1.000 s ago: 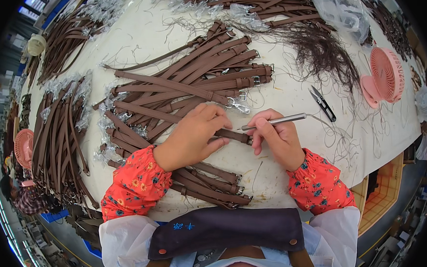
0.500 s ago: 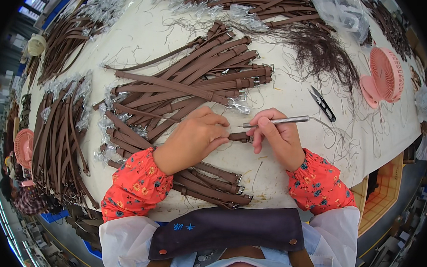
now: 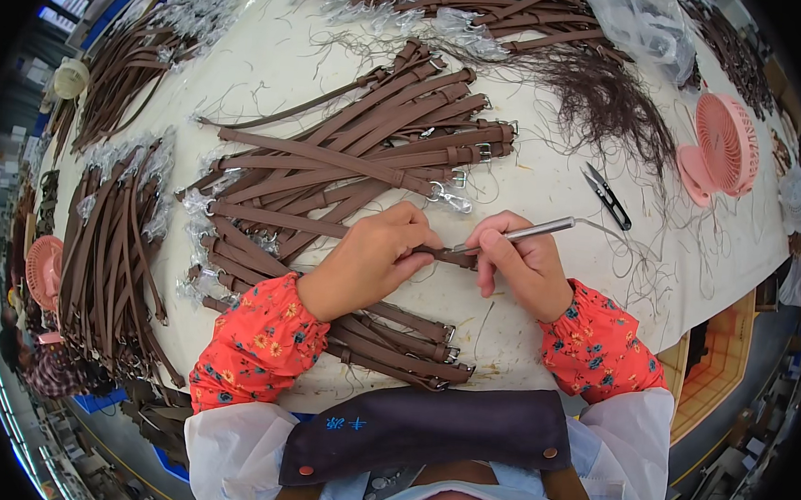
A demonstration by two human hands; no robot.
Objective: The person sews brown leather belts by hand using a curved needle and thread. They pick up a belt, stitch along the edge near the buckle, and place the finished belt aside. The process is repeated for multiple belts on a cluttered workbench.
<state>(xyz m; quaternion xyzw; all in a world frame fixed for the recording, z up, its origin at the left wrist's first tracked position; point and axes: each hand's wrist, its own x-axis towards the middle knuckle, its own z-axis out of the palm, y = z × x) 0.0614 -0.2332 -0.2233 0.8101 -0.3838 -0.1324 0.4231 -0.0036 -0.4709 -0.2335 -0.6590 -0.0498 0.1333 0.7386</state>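
My left hand pinches a brown leather strap, whose end pokes out to the right between my two hands. Part of the strap is hidden behind my fingers. Between thumb and fingers my right hand grips a slim, pen-shaped metal tool with a thin cord at its back end. The tool's tip meets the strap near my left fingertips, or lies just above it. Just beyond my hands is a pile of brown straps with metal buckles; a silver clasp sits at its right edge.
Black thread snips lie right of my hands, near a pink fan. Beyond is a tangle of dark threads. More straps in clear plastic lie at the left. A yellow crate stands below the table's right edge.
The tool's tip has moved down and left onto or close to the strap. My left hand has shifted slightly right, and the strap has turned a little in it.
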